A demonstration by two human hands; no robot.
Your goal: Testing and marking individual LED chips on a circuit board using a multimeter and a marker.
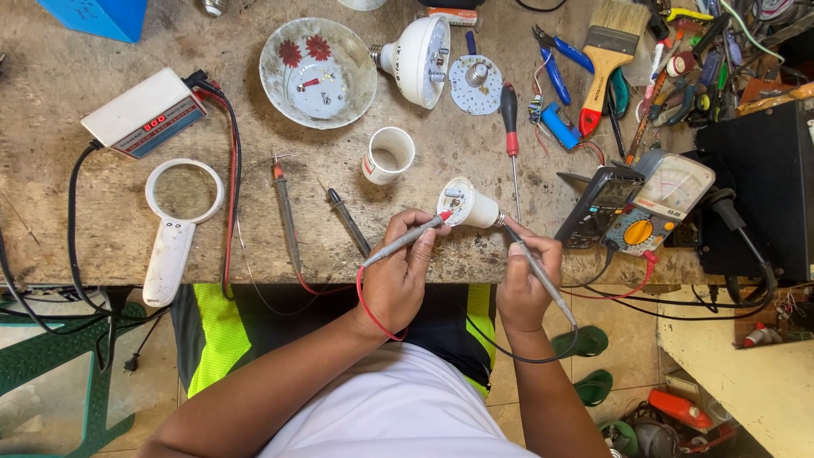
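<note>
The bulb base (468,206) lies on its side at the bench (102,229) edge, open end exposed; left hand (398,276) clamped on the red probe (405,239) touching inside, right hand (524,284) clamped on the black probe (543,280) at its screw tip.

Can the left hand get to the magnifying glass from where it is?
Probably yes, but not as is. The magnifying glass lies unobstructed on the bench to the left, with only loose probes between. But the left hand holds a red-tipped probe against the bulb base.
</note>
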